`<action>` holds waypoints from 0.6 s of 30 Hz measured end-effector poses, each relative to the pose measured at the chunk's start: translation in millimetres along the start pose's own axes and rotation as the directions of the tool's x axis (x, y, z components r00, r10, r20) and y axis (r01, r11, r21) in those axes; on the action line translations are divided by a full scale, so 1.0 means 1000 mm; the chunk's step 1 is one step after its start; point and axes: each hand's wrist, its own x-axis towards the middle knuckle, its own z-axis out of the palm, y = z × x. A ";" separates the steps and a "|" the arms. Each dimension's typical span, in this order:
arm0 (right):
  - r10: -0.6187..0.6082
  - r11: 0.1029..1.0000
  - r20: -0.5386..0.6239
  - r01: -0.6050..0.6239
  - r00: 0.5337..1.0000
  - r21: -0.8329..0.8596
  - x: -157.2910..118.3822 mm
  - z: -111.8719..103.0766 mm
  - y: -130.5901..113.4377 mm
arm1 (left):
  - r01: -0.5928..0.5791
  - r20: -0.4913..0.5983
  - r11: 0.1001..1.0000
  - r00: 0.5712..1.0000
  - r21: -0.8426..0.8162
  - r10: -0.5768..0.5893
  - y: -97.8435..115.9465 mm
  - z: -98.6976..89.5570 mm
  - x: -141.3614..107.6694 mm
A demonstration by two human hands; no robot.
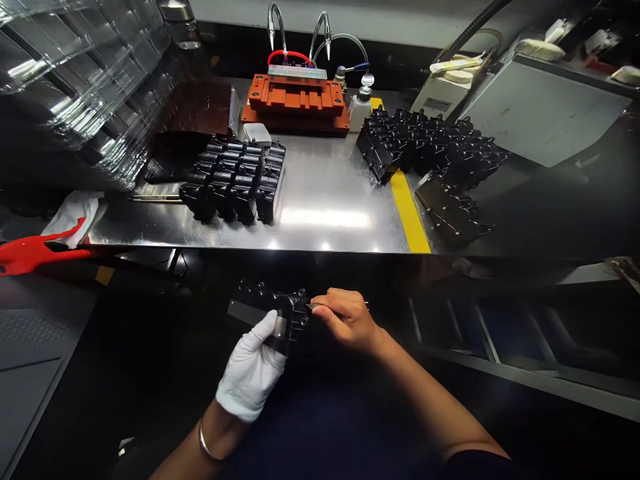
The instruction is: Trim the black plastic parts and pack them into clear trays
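Observation:
My left hand (253,369), in a white glove, is closed round one end of a black moulded plastic part (255,309) and holds it in front of the bench edge. The thumb presses on the part's flat side; the other fingers are mostly hidden beneath it. My bare right hand (347,315) pinches a thin metal tool (313,306) with a pointed tip. That tip is at the part's right end, by its round bosses; whether it touches cannot be told. Most of the tool is hidden in my fingers.
On the steel bench (325,193) stand a left block of black parts (235,177) and a right group (425,143). An orange fixture (297,100) sits behind, beside a white bottle (361,110). Clear plastic trays (75,73) are stacked left, near a red-handled tool (30,253).

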 end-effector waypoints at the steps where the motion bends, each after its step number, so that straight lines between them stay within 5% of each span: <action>1: 0.014 1.000 -0.023 -0.014 1.000 0.002 -0.001 0.002 0.001 | -0.007 0.006 1.000 1.000 0.003 0.007 0.000 0.000 0.001; 10: 0.195 0.978 -0.115 -0.185 0.974 0.093 -0.005 0.030 0.013 | -0.042 -0.091 0.999 0.995 -0.007 0.041 0.008 -0.003 0.005; 15: 0.496 0.869 -0.279 -0.468 0.823 0.162 -0.004 0.026 0.037 | -0.056 0.000 0.991 0.998 0.122 0.057 0.002 -0.023 -0.012; 18: 0.449 0.888 -0.146 -0.422 0.882 0.180 -0.005 0.019 0.024 | -0.125 -0.017 0.979 0.991 0.160 0.130 0.009 -0.035 -0.010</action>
